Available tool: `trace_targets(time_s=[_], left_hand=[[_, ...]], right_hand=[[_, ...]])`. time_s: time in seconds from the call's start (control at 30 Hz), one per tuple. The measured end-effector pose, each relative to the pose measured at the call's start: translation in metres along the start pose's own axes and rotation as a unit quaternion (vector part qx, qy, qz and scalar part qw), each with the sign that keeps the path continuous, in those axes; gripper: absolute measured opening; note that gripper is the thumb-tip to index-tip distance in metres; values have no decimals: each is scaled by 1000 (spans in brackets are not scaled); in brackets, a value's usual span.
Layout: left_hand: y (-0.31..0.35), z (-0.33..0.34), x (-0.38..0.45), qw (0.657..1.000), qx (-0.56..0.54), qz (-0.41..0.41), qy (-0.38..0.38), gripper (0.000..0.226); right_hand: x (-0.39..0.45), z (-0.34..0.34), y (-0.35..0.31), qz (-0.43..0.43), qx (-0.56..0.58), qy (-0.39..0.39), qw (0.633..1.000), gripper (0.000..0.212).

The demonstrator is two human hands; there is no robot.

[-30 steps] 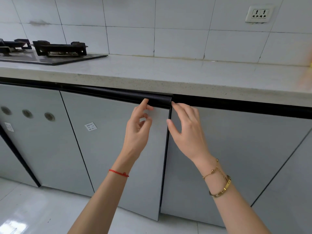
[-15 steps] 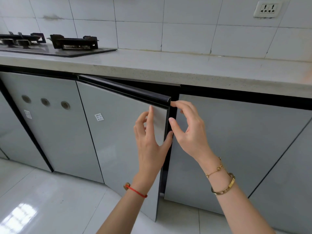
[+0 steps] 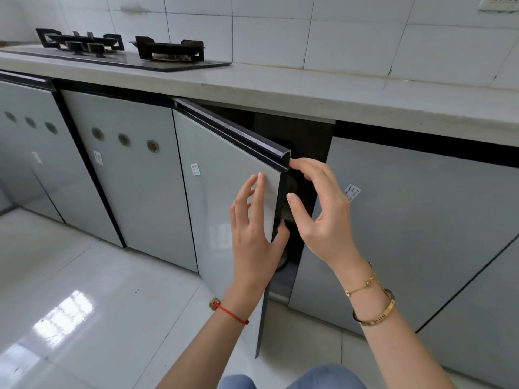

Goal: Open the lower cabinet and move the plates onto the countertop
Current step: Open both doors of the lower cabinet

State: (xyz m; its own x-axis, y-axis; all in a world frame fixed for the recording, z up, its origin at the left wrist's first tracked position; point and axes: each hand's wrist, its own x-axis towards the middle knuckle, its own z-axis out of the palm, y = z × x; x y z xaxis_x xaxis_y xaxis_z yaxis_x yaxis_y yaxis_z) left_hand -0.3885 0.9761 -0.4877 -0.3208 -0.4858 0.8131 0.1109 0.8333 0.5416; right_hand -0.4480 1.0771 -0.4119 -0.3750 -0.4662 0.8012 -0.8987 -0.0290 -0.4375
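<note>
The grey lower cabinet door (image 3: 224,175) with a black top handle rail stands partly open, swung out toward me on its left hinge. My left hand (image 3: 257,242) grips its free right edge, fingers on the front face and thumb behind. My right hand (image 3: 323,214) is at the door's top right corner, fingertips touching the handle rail end, fingers spread. Through the gap the cabinet inside (image 3: 303,169) is dark; a pale rounded rim shows low in the gap, too hidden to name. The pale stone countertop (image 3: 323,94) runs above.
A black gas hob (image 3: 120,51) sits on the countertop at the left. Shut grey doors flank the open one, the right one (image 3: 421,220) close beside my right hand. Glossy white floor tiles (image 3: 98,304) lie below. My blue-clad knees (image 3: 295,380) show at the bottom edge.
The door has swung further out toward me, widening the dark gap. My left hand slid from the top handle down to the door's side edge. The view shifted right and lower.
</note>
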Motion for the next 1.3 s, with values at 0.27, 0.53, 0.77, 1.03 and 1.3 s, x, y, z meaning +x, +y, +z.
trace_targets(time_s=[0.27,0.53,0.77,1.03,1.3], left_hand=[[-18,-72,-13,999,-6,22,31,75],[-42,-151,-18,999,-25,-12,34,66],[-69,-219,-24,990,-27,-102,97,56],[-109,-274,-3,969,-82,-177,148,47],[-136,-301,16,960,-101,-214,147,52]], right_hand=[[-11,43,-42,-47,62,-34,996,45],[-9,116,-75,-130,93,-41,986,54],[5,182,-116,-191,106,-94,971,60],[21,253,-151,-198,100,-179,958,76],[40,289,-164,-207,42,-211,954,76]])
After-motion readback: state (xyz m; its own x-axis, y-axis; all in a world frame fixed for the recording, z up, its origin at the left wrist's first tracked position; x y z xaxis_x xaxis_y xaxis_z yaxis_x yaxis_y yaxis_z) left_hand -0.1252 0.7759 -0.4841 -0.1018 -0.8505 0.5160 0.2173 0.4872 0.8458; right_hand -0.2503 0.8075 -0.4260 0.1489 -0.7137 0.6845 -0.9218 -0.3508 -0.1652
